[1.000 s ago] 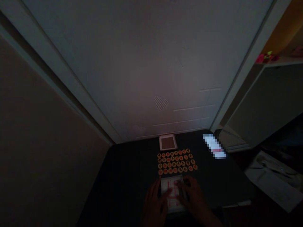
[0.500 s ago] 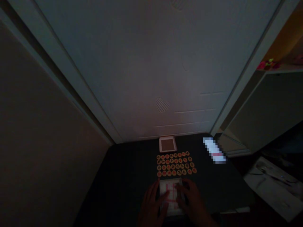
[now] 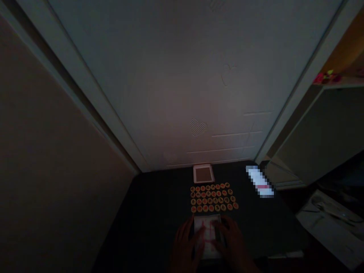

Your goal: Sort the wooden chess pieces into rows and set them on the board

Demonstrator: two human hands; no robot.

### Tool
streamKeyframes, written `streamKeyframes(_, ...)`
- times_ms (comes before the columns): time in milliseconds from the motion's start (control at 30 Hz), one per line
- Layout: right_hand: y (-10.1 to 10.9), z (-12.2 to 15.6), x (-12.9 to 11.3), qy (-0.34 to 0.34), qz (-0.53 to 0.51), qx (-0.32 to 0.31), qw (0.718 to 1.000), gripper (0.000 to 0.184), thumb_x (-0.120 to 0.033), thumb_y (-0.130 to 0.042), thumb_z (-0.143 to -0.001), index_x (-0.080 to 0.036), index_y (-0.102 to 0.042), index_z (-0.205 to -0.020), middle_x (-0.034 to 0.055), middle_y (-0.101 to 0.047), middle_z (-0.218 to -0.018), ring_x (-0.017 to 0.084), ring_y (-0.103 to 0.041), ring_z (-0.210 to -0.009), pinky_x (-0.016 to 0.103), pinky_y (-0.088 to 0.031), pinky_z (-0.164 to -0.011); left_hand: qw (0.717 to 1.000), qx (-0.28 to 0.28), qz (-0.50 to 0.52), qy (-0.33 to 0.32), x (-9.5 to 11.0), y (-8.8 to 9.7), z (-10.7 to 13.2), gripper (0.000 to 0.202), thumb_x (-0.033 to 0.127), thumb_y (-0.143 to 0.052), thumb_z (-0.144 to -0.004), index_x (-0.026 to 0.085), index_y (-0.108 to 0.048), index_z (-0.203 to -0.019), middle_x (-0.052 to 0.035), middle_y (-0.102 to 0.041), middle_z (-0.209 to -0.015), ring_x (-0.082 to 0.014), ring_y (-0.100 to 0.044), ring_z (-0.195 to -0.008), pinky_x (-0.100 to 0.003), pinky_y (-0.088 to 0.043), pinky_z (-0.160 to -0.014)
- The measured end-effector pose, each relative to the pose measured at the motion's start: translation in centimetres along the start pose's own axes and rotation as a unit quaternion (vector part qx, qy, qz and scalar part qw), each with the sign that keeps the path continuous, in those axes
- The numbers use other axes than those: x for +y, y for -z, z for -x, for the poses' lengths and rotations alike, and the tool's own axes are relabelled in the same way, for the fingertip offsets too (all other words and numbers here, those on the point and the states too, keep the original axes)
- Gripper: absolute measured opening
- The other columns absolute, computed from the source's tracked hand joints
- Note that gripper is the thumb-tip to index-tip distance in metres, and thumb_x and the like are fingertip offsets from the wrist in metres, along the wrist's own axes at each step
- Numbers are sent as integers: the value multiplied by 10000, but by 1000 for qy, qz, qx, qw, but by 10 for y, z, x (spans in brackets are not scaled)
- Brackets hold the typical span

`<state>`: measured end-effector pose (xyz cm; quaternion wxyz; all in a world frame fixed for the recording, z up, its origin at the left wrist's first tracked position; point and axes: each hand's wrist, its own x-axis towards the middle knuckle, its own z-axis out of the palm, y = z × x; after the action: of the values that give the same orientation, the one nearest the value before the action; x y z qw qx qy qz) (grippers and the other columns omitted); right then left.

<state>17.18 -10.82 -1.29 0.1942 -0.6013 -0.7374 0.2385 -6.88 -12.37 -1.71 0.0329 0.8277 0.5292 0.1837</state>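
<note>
In dim light, a shallow white box (image 3: 198,218) lies near the front of the dark table, with a white sheet (image 3: 209,244) marked with red lines inside it. My left hand (image 3: 184,242) grips the box's left side, its thumb reaching over the sheet. On the other side my right hand (image 3: 234,242) holds the right edge, with fingers bent in over the sheet. Just beyond the box, round Chinese chess pieces (image 3: 211,201) with red or dark marks lie flat in several neat rows.
Behind the pieces, a white-rimmed tray or lid with a brown middle (image 3: 204,174) sits against the pale panel (image 3: 170,94). A blurred-out bright object (image 3: 260,182) lies at the table's (image 3: 153,212) right. Lower down on the right is a white surface (image 3: 327,223) with items on it.
The whole view has shifted slightly, so things appear a little further right. Both hands stay at the box, with only slight finger movement over the sheet.
</note>
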Motion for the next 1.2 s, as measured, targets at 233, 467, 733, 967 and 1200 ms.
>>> streamKeyframes(233,2,-1,2,5,-4,0,1000,545,-175,-661,-806,-342,-642,-1325,95,-531,-1446,316,-532,-1290,474,-458,-1058,1000,18,5,0,-2,-4,-1,449,331,-596,-956,389,-561,-1399,-36,-426,-1580,-305,-481,-1387,-524,-525,-1053)
streamKeyframes(467,0,2,5,42,-23,44,998,518,-154,-648,-797,-293,-660,-1296,114,-538,-1435,303,-529,-1294,458,-464,-1062,1000,16,20,2,-4,-2,1,435,408,-620,-937,337,-591,-1365,-70,-452,-1561,-323,-494,-1376,-549,-532,-1037)
streamKeyframes(733,-18,4,12,81,1,127,989,507,-164,-670,-809,-283,-640,-1300,135,-563,-1400,326,-577,-1238,486,-531,-995,996,77,14,-32,-13,-9,-6,227,304,-548,-981,303,-725,-1124,-68,-576,-1455,-288,-589,-1285,-489,-585,-982)
streamKeyframes(967,4,10,-30,93,-128,129,979,328,-185,-546,-940,-283,-640,-1238,98,-645,-1226,235,-650,-1141,374,-558,-980,998,58,12,-28,-5,-2,-6,241,274,-549,-973,291,-711,-1150,-86,-560,-1462,-289,-581,-1290,-496,-574,-997)
streamKeyframes(1200,4,1,-49,11,-280,83,956,235,-344,-548,-954,-249,-671,-1131,90,-679,-1186,238,-651,-1141,386,-530,-1005,999,33,20,-4,0,2,-6,244,242,-566,-959,282,-697,-1162,-91,-544,-1471,-299,-554,-1319,-520,-549,-1028)
